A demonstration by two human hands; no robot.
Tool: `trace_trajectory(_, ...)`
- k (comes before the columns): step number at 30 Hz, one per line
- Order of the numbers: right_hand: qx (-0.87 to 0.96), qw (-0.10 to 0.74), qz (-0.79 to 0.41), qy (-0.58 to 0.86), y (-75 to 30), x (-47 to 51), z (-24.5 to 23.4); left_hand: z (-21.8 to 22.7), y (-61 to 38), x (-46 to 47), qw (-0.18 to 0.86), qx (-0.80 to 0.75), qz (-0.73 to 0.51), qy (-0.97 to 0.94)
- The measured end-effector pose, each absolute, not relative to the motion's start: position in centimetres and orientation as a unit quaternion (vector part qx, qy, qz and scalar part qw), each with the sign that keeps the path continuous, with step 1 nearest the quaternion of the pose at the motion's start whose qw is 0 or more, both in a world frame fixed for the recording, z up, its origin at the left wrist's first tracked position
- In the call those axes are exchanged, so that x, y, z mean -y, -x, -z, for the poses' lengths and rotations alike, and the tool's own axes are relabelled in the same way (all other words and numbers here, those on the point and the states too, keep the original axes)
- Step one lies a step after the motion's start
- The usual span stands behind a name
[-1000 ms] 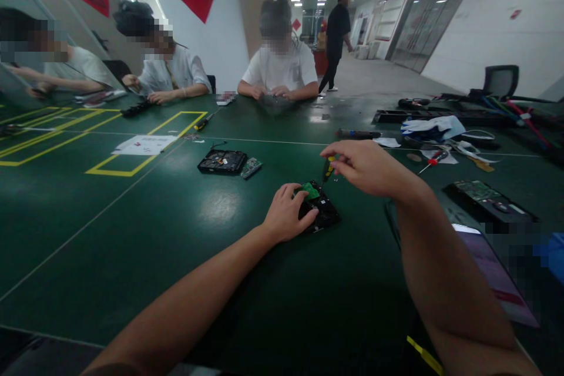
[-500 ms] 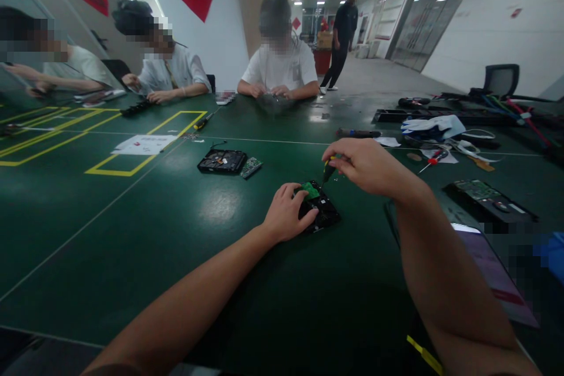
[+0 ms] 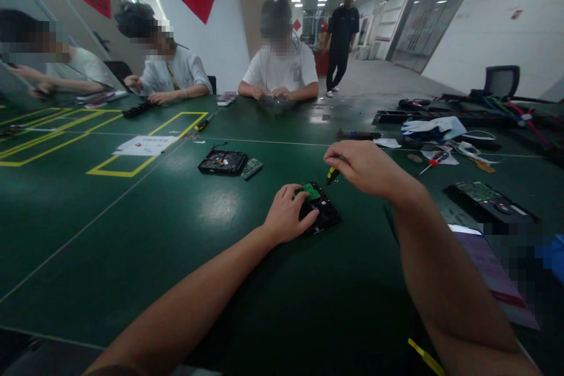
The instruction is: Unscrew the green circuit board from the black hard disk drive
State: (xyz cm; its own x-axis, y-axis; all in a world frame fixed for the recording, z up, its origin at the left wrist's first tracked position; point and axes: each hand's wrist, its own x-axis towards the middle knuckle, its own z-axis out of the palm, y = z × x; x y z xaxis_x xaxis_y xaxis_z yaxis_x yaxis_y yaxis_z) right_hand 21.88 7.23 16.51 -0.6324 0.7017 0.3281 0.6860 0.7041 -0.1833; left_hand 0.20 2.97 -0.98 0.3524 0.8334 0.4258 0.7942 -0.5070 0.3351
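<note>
A black hard drive (image 3: 326, 217) with a green circuit board (image 3: 311, 191) lies on the table before me. Across its left side rests my left hand (image 3: 288, 214), fingers on the board side and thumb at the near side, holding it down. My right hand (image 3: 359, 165) is closed around a small black and yellow screwdriver (image 3: 332, 175), which points down at the drive's far right corner. Whether the tip touches a screw is too small to tell. Most of the handle is hidden by my fingers.
Left of my hands lie an opened hard drive (image 3: 224, 161) and a loose circuit board (image 3: 252, 168). To the right are another drive (image 3: 491, 201), a red screwdriver (image 3: 436, 160), gloves (image 3: 434, 127) and a phone-like screen (image 3: 493, 276). Several people sit across the table; one person (image 3: 342, 35) stands behind.
My right hand has turned the screwdriver, and more of its yellow grip now shows. The left hand and the drive stay put. The person in the background has stepped to a new stance.
</note>
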Motion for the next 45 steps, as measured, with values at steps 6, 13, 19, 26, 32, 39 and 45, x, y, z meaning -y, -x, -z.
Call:
trace_trajectory(6, 0.896, 0.197, -0.011, 0.397, -21.9, -7.1, -16.4, 0.9, -0.2, -2.9, 0.035, -0.495, -0.283, -0.821)
trace_trajectory(13, 0.907, 0.192, -0.045, 0.373, -22.1, -6.9, -16.7, 0.7, -0.2, -2.9, 0.036, -0.493, -0.282, -0.822)
trace_trajectory(19, 0.912, 0.177, -0.041, 0.367, -22.2, -7.1, -16.7, 1.0, -0.2, -3.0, 0.037, -0.496, -0.280, -0.821)
trace_trajectory(26, 0.901, 0.191, -0.014, 0.390, -22.2, -7.0, -16.4, 0.9, -0.2, -3.0, 0.040, -0.488, -0.290, -0.822)
trace_trajectory(32, 0.901, 0.190, -0.024, 0.388, -22.7, -7.4, -16.4, 0.9, -0.1, -3.0, 0.041, -0.495, -0.283, -0.820)
trace_trajectory(39, 0.905, 0.192, -0.032, 0.377, -22.7, -7.5, -16.6, 1.1, -0.1, -3.0, 0.038, -0.495, -0.283, -0.821)
trace_trajectory(45, 0.913, 0.187, -0.024, 0.363, -22.6, -7.4, -16.4, 1.0, -0.2, -2.9, 0.037, -0.495, -0.282, -0.821)
